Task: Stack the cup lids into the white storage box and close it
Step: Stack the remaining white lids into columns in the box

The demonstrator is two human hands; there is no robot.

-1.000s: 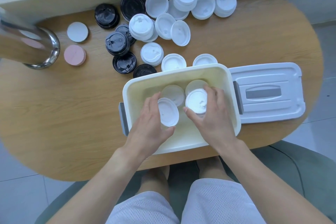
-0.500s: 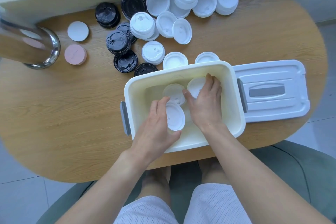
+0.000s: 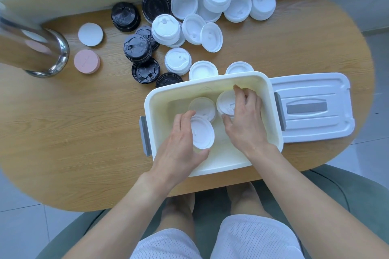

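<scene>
The white storage box (image 3: 271, 99) stands open on the wooden table, both my hands inside it. My left hand (image 3: 181, 145) holds a white cup lid (image 3: 202, 132) tilted on edge near the box's middle. My right hand (image 3: 246, 120) grips another white lid (image 3: 226, 103) at the far right of the box floor. A third white lid (image 3: 202, 107) lies flat between them. The box's cover (image 3: 311, 107) lies flat just right of the box. Several white lids (image 3: 210, 17) and black lids (image 3: 137, 48) are scattered on the table beyond the box.
A shiny metal cylinder (image 3: 31, 48) stands at the far left. A white disc (image 3: 90, 34) and a pink disc (image 3: 86, 61) lie beside it. Two white lids (image 3: 203, 70) sit against the box's far wall. A green chair edge (image 3: 347, 195) shows below the table.
My right hand has carried its lid from the box's middle to the far right of the floor. My left hand has shifted slightly inward with its lid.
</scene>
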